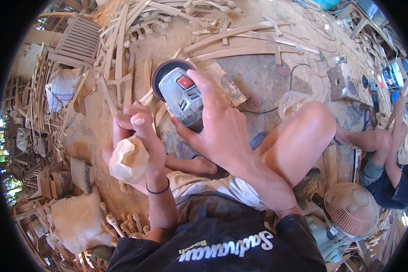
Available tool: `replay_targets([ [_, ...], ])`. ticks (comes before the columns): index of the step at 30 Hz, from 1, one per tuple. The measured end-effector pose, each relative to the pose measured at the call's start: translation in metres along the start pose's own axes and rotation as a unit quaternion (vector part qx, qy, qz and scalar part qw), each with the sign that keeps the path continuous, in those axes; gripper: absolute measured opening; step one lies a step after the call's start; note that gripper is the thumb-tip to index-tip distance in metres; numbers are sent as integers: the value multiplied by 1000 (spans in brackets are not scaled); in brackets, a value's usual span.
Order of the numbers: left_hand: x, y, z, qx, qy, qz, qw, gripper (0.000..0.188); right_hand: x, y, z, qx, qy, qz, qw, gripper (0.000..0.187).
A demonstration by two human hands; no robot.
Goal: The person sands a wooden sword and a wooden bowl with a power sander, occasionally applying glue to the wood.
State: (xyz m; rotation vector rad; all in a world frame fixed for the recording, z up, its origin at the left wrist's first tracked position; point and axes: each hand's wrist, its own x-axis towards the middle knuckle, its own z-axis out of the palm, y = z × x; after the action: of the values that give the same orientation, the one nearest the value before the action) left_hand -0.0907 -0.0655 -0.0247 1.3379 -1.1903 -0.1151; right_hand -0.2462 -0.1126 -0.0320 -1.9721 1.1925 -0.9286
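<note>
While left grip (150, 136) clasps one wooden piece (129, 162), right grip (224, 129) clasps one grinder (179, 93)

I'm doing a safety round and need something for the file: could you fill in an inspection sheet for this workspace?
Surface: dusty brown ground.
Job's things: a wooden piece with a many-sided cut end; a power tool with a round dark disc and red switch. Whether the disc touches the wood cannot be told.
Clutter: many loose wooden sticks; a clear plastic bag near the right knee.
Hands: left hand grips the wooden piece; right hand grips the power tool. No gloves.
Cables: a dark cord on the ground; its ends are unclear.
Surroundings: a fan and another person, seated, both on the right.
</note>
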Motion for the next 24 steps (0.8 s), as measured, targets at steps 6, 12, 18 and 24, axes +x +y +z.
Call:
replay_targets([
  [6,-1,8,1,19,16,-35,999,45,3,0,-7,-76,24,34,996,89],
  [12,3,11,2,76,35,-48,995,44,7,8,-9,-31,63,10,997,88],
  [18,3,13,5,77,48,-68,994,45,-1,7,2,0,22,-2,1000,89],
  [24,6,10,4,90,63,-79,991,44,1,9,-6,-66,39,22,997,90],
])
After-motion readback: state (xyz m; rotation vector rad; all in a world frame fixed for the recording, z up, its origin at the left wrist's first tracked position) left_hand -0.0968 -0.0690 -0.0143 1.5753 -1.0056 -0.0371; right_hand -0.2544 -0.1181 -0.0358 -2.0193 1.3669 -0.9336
